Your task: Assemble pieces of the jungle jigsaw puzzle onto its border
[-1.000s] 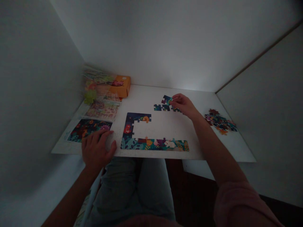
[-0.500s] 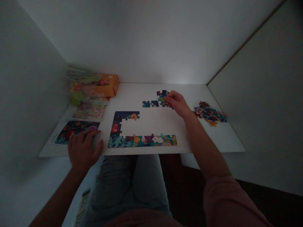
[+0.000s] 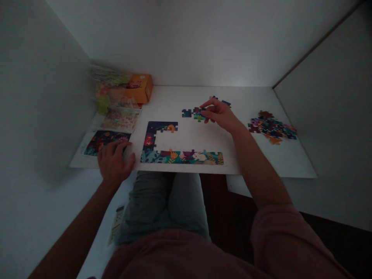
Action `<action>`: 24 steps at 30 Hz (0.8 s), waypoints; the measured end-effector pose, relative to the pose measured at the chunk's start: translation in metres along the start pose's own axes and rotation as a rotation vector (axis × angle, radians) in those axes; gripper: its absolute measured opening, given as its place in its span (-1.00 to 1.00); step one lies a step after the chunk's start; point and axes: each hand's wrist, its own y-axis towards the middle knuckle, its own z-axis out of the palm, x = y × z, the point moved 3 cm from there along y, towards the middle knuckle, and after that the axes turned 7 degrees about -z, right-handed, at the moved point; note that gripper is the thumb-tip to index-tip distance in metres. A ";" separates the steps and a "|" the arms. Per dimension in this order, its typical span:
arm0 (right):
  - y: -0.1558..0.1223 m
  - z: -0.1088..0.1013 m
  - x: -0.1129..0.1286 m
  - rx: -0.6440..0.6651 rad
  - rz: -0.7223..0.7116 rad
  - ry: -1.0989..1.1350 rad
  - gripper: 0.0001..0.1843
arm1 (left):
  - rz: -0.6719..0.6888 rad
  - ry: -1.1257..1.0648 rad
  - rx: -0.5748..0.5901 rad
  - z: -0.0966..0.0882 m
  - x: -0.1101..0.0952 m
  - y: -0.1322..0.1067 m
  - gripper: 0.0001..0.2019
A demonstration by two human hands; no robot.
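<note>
A partly built jigsaw (image 3: 174,155) forms an L along the white table's (image 3: 261,155) front edge. Behind it lies a short row of joined pieces (image 3: 192,113). My right hand (image 3: 217,114) reaches over that row, fingertips pinched together on a piece at its right end. One or two loose pieces (image 3: 225,102) lie just beyond the hand. My left hand (image 3: 114,162) rests flat, fingers spread, on the table's front edge, touching a dark picture sheet (image 3: 104,141).
A pile of loose pieces (image 3: 271,126) sits at the right. An orange box (image 3: 141,88) and colourful sheets (image 3: 120,118) lie at the back left. White walls close in on the left, back and right. My legs are under the table.
My right hand has come slightly nearer and to the left, from the small group of pieces at the back down onto the row's right end. The camera view shifted. My left hand stays put.
</note>
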 end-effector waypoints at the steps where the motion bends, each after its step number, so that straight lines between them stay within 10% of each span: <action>1: 0.000 0.003 -0.001 0.028 0.003 0.003 -0.40 | 0.022 0.007 -0.020 0.001 0.002 0.000 -0.42; 15: -0.010 0.010 -0.009 -0.044 0.084 -0.013 -0.67 | 0.193 0.001 -0.276 0.013 0.008 -0.015 -0.73; 24: -0.014 0.008 -0.015 -0.075 0.137 -0.113 -0.52 | 0.522 -0.107 -0.048 0.020 -0.064 -0.070 -0.57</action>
